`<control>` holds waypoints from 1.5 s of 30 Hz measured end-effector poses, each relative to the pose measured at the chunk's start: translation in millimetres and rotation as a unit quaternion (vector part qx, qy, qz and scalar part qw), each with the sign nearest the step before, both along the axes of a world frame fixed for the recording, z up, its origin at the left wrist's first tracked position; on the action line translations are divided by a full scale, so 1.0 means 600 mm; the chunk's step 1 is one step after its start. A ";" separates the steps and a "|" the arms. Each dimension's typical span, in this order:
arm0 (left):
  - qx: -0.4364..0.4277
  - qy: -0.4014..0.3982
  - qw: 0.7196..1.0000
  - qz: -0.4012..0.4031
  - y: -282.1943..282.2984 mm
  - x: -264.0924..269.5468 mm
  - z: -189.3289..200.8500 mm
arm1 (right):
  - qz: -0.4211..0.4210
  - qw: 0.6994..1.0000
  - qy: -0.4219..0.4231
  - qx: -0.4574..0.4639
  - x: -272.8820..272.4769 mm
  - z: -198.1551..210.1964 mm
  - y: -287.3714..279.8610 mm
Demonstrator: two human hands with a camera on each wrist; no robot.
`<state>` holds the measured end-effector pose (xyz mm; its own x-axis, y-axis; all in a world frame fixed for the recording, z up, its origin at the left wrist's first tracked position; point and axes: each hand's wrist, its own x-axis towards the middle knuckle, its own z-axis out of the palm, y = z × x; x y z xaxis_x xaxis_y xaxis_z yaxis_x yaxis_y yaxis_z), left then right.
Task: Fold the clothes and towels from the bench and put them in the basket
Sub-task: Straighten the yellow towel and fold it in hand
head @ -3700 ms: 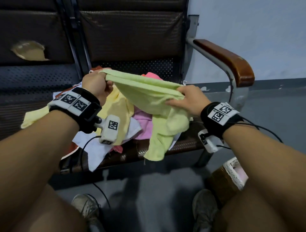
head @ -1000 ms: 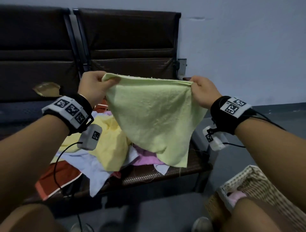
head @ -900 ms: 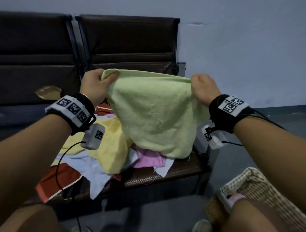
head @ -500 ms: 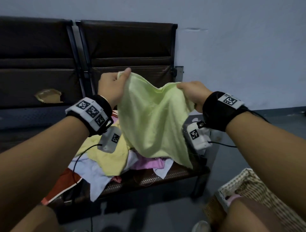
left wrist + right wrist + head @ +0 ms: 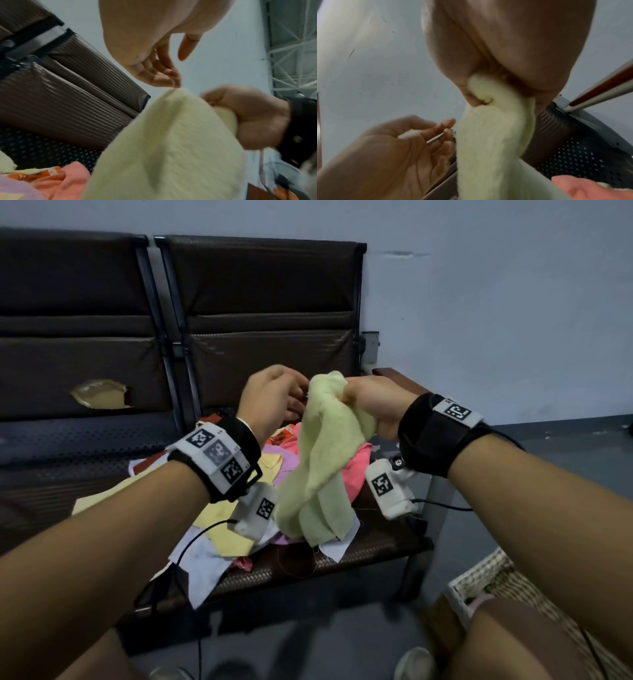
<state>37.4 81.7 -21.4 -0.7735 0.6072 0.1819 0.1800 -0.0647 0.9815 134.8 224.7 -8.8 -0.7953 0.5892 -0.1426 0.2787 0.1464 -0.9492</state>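
Observation:
A light green towel [image 5: 322, 460] hangs doubled over the bench, bunched at its top edge. My right hand [image 5: 373, 405] grips that gathered top in a fist, as the right wrist view shows [image 5: 491, 142]. My left hand [image 5: 281, 398] is just left of the towel's top with its fingers loosely spread and nothing in it. In the left wrist view its fingertips [image 5: 171, 79] are close to the towel [image 5: 171, 148] without holding it. The woven basket [image 5: 486, 577] stands on the floor at the lower right, partly hidden by my right forearm and knee.
A pile of unfolded clothes [image 5: 229, 529], yellow, pink, white and orange, covers the bench seat [image 5: 363, 553] under the towel. The bench's wooden armrest [image 5: 394, 376] is behind my right hand. A torn backrest [image 5: 99, 395] is at the left. My knees and shoes fill the bottom.
My hands came together and the spread towel folded in half. My left hand passed its corner to the right hand and let go; the right hand now holds both corners.

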 end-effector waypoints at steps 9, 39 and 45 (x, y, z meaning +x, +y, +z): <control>-0.100 -0.121 0.958 -0.240 -0.008 -0.071 -0.008 | 0.150 0.988 0.003 0.047 0.010 0.012 0.021; -0.406 -0.026 0.879 -0.248 -0.059 -0.067 -0.234 | 0.256 0.909 -0.229 0.234 0.061 -0.248 0.039; -0.391 -0.050 0.892 -0.220 -0.033 -0.082 -0.267 | 0.217 0.930 -0.239 0.173 0.043 -0.292 0.067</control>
<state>-11.6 61.7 -181.4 -0.4174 0.7676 -0.4865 0.2158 0.6037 0.7674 160.4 264.7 -184.1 -0.8636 0.3029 -0.4030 0.4999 0.6175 -0.6073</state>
